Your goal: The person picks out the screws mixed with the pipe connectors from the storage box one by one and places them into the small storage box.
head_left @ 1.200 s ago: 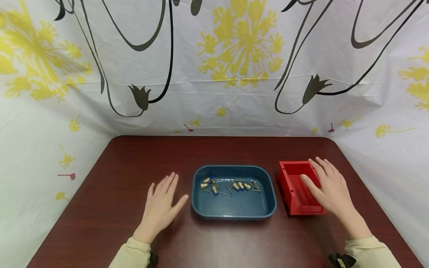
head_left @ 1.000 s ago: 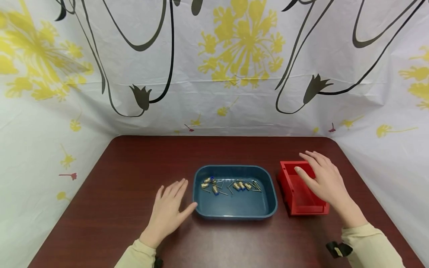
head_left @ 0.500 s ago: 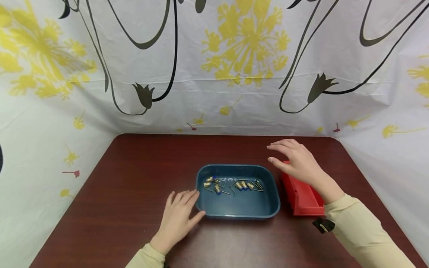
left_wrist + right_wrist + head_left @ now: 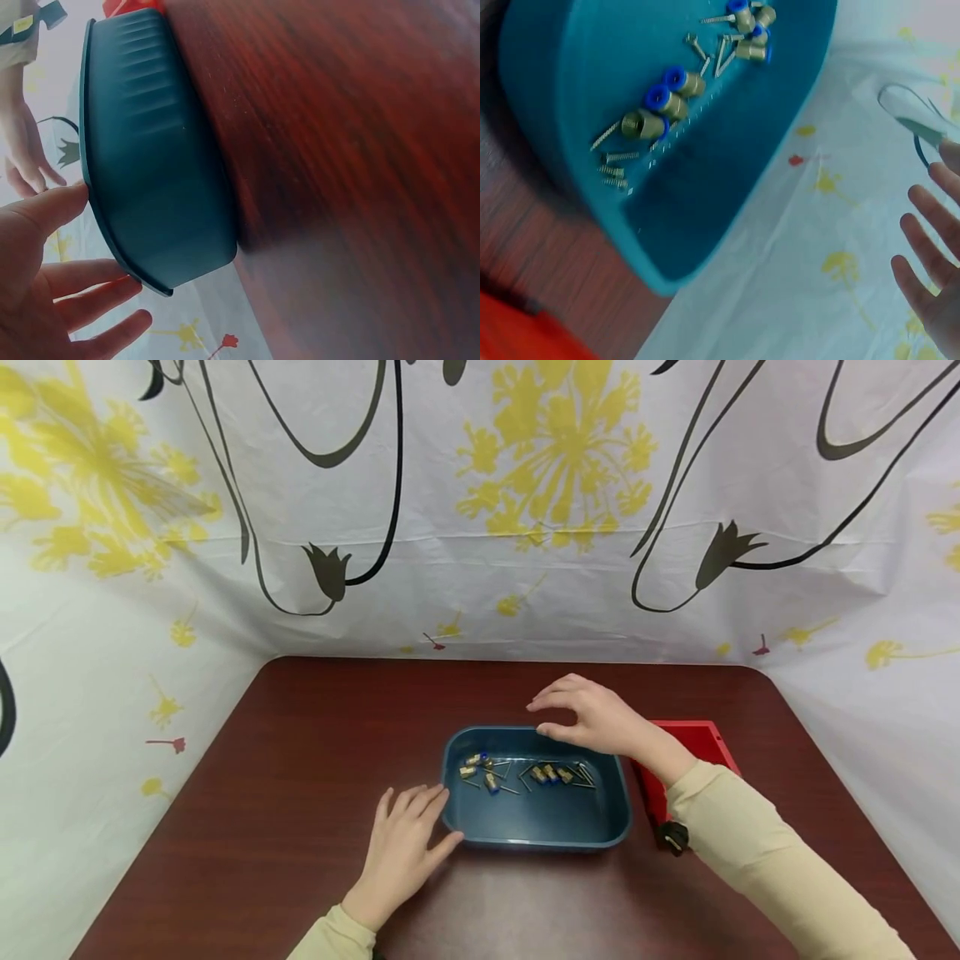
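Note:
A dark blue plastic tray (image 4: 525, 842) sits in the middle of the table. Inside lie several brass pneumatic fittings with blue collars (image 4: 673, 81) and several loose screws (image 4: 621, 157). At the tray's left end is my left hand (image 4: 397, 860), fingers spread and fairly straight; in the left wrist view its thumb and fingertips touch the rim. My right hand (image 4: 592, 717) hovers over the tray's far right rim, fingers slightly bent, holding nothing. The right wrist view shows that hand's fingers apart from the tray.
Just right of the tray stands a red plastic bin (image 4: 693, 739), partly covered by the right forearm. The table (image 4: 300, 760) is dark reddish wood with rounded far corners. A white floral-print cloth (image 4: 420, 510) hangs behind and at both sides.
My right hand has moved left from over the red bin to above the tray's far rim. My left hand has moved right, up to the tray's left rim.

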`<state>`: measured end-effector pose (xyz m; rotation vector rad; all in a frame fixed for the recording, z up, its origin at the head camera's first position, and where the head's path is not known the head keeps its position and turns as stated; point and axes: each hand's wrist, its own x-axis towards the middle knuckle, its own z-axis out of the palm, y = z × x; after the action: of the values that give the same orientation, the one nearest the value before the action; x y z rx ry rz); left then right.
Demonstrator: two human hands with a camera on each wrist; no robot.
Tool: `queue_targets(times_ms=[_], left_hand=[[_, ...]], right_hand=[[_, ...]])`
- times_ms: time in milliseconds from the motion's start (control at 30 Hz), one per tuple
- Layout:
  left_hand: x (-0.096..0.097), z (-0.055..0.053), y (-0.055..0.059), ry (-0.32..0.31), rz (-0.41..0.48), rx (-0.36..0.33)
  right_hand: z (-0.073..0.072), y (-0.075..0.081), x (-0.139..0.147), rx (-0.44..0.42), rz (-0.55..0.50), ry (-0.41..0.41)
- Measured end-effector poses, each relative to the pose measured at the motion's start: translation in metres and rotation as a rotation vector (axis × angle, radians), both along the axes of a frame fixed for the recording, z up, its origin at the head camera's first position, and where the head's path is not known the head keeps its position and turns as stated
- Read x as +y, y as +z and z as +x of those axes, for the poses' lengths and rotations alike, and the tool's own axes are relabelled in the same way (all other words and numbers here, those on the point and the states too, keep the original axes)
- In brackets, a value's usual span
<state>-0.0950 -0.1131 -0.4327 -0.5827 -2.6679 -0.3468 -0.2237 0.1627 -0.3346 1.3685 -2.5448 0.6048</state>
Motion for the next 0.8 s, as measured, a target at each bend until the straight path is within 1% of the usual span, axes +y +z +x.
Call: queue_targets(times_ms=[133, 300, 400, 567, 800], left_hand=[[0.000, 0.000, -0.001, 0.002, -0.002, 0.003], [-0.001, 0.000, -0.001, 0.009, -0.008, -0.005], [-0.001, 0.000, -0.001, 0.011, -0.011, -0.001], [0.000, 0.000, -0.001, 0.013, -0.013, -0.002], [0.000, 0.000, -0.001, 0.008, 0.001, -0.004]], right_hand=[[-0.005, -0.005, -0.017, -0.029, 0.036, 0.064], [-0.009, -0.011, -0.036, -0.070, 0.080, 0.116], [-0.008, -0.014, -0.043, -0.102, 0.098, 0.132], [-0.006, -0.022, -0.054, -0.154, 0.137, 0.137], [-0.004, -0.037, -0.065, -0.204, 0.197, 0.163]])
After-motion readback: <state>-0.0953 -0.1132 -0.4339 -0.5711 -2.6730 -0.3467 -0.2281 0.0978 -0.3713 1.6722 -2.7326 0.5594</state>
